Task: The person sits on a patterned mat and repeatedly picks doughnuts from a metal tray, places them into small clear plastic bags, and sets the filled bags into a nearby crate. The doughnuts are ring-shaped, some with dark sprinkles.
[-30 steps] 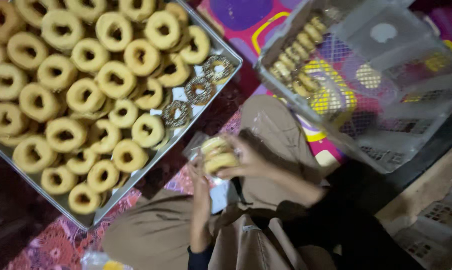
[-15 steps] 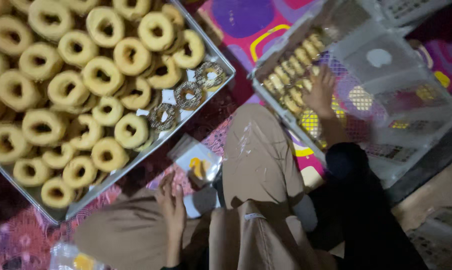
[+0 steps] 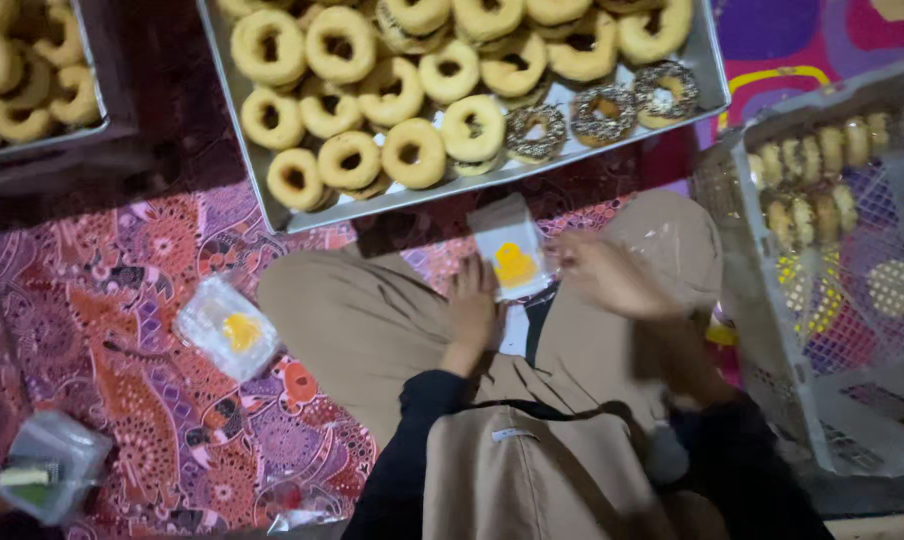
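I see a clear, glossy plastic bag (image 3: 512,255) with a yellow print lying on my matt tan cloth trousers (image 3: 372,320). The doughnut tray (image 3: 240,120) looks like dull grey metal. The crate (image 3: 772,330) is pale, translucent latticed plastic. The patterned mat (image 3: 132,300) seems smooth, faintly shiny.

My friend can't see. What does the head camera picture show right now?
A seated person's left hand and blurred right hand reach for a small clear plastic bag with a yellow mark on their lap. A metal tray of ring doughnuts lies ahead, a plastic crate of packed doughnuts at right.
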